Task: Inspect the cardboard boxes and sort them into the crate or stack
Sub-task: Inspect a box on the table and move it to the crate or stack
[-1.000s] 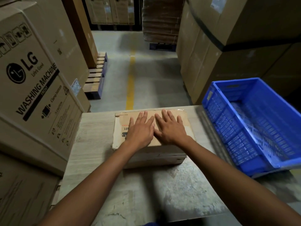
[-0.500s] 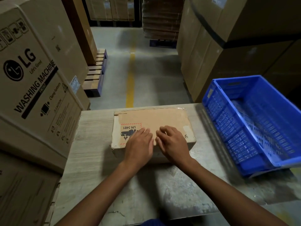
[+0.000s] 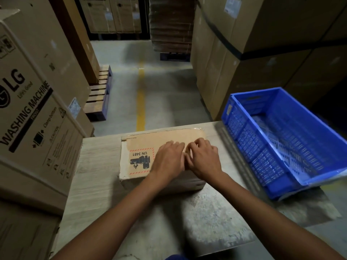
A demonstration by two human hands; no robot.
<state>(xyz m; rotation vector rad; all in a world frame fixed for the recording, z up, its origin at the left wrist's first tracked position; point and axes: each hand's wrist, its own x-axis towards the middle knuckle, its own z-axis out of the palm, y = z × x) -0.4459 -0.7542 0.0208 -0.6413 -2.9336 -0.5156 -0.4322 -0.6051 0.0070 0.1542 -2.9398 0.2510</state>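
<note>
centrally, a cardboard box [image 3: 161, 139] with a "un 3481" label [image 3: 141, 160] lies flat on the table [image 3: 97, 177], near its far edge. both hands rest palm-down on the box top, side by side and touching: the left hand [image 3: 168, 160] beside the label, the right hand [image 3: 203, 157] toward the right edge, the fingers [image 3: 199, 142] of both curled and pressing on the cardboard, gripping nothing. a blue crate [image 3: 244, 136] sits tilted at the table's right, apart from the box; a washing-machine carton [image 3: 37, 102] stands at left.
</note>
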